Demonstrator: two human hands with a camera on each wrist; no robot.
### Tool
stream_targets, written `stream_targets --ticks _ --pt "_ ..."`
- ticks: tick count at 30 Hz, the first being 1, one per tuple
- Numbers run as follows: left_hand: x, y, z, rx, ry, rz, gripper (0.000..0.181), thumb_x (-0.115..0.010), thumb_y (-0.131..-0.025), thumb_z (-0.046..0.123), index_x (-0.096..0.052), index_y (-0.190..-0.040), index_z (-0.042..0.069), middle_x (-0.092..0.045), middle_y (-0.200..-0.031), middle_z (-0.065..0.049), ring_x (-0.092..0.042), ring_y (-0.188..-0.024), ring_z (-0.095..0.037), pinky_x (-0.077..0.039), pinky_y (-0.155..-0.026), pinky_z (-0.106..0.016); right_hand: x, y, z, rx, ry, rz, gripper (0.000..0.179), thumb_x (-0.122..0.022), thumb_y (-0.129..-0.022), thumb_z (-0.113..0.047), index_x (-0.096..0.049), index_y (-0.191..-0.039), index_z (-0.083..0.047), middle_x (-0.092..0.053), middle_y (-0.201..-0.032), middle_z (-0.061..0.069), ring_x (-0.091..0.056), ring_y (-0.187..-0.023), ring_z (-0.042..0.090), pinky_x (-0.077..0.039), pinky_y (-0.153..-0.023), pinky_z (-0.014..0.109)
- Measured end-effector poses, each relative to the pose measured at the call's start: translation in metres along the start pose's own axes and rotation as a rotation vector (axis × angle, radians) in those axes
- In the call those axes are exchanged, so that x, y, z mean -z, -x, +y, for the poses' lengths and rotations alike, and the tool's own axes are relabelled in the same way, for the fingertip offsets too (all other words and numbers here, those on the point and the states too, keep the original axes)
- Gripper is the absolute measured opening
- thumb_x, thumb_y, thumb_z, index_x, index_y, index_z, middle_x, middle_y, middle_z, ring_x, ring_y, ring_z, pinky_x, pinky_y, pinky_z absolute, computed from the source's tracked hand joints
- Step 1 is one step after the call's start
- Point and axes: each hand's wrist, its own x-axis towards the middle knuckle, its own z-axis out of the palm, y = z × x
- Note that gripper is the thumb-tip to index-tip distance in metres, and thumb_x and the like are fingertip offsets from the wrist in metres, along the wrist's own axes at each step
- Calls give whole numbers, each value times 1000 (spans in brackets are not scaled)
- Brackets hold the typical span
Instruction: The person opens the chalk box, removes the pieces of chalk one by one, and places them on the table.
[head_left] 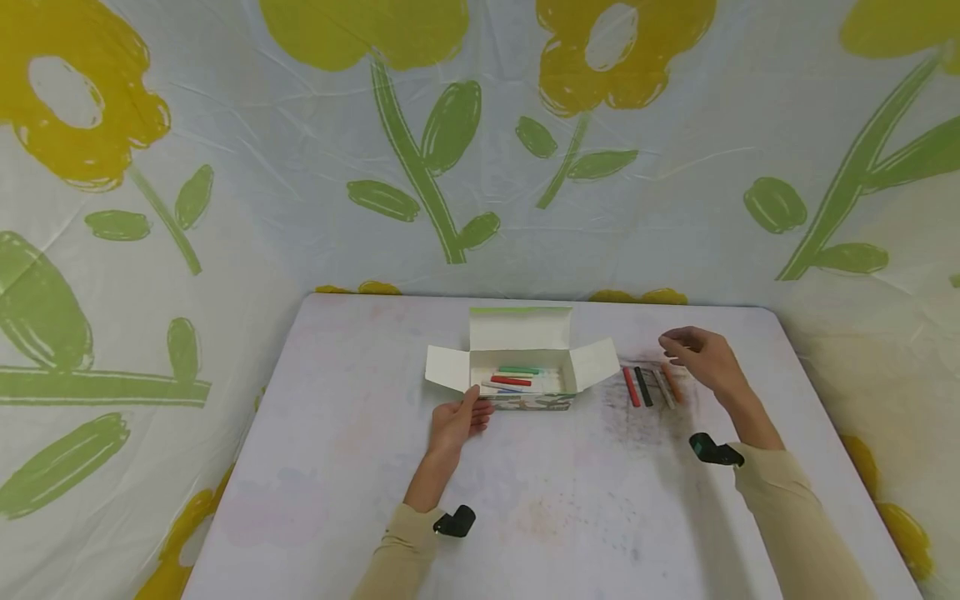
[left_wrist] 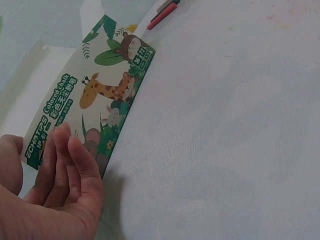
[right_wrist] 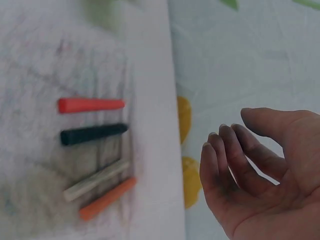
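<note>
An open cardboard box of colored chalk (head_left: 528, 403), printed with cartoon animals, stands with its flaps folded out. Several sticks lie inside, among them a red chalk (head_left: 512, 381) and a green chalk (head_left: 519, 369). My left hand (head_left: 453, 423) holds the box at its near left corner, thumb at the rim and fingers against the printed front. To the right, a red chalk (right_wrist: 90, 105), a dark green chalk (right_wrist: 94, 134), a greyish chalk (right_wrist: 96, 181) and an orange chalk (right_wrist: 107, 199) lie side by side. Just beyond them my right hand (head_left: 705, 358) hovers, fingers loosely bent, holding nothing.
Dark chalk smudges (head_left: 633, 429) mark the white tabletop (head_left: 337, 467) around the loose sticks. A flower-printed curtain (head_left: 645, 225) hangs behind the table's far edge and along both sides. Each wrist carries a small black camera (head_left: 456, 522).
</note>
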Motion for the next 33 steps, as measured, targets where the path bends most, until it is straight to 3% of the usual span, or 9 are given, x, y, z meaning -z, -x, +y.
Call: stream_targets --ticks 5,12,15,21,25,33 --pt "0 0 0 10 -2 7 52 -66 -102 39 -72 -106 -13 -76 -92 -14 -68 -73 -10 -58 -68 -22 3 -4 -25 40 -23 -26 54 -56 -106 -43 -60 -135 3 -64 -128 28 -66 -109 37 -50 -79 14" --pt "0 -3 1 18 -1 8 53 -67 -101 40 -72 -107 -13 -76 -95 -15 -67 -74 -10 -58 -68 -21 -3 -13 -53 109 -89 -71 51 -59 -106 -38 -59 -135 4 -64 -129 27 -66 -95 3 -51 -81 12" --pt "0 -4 0 19 2 6 54 -68 -101 40 -72 -108 -13 -76 -96 -16 -67 -73 -9 -57 -67 -21 -10 -16 -62 150 -102 -94 47 -58 -107 -32 -59 -136 5 -64 -130 27 -68 -98 8 -51 -82 12" --pt "0 -3 2 27 6 -17 52 -65 -103 36 -70 -111 -15 -76 -99 -21 -68 -74 -11 -59 -69 -23 -28 -22 -80 256 -88 -117 38 -57 -108 -24 -62 -132 5 -66 -125 25 -67 -107 38 -51 -83 16" --pt "1 -3 3 27 10 -31 53 -63 -104 34 -68 -113 -18 -74 -103 -25 -67 -75 -11 -59 -70 -24 -44 -24 -90 292 -65 -125 34 -60 -107 -23 -65 -128 4 -69 -119 23 -68 -103 37 -51 -82 23" --pt "0 -5 -1 18 10 3 52 -67 -102 38 -72 -108 -14 -76 -95 -16 -67 -72 -9 -57 -65 -20 -80 -25 -100 384 -40 -194 29 -64 -104 -14 -67 -123 6 -72 -112 21 -68 -105 37 -57 -87 43"
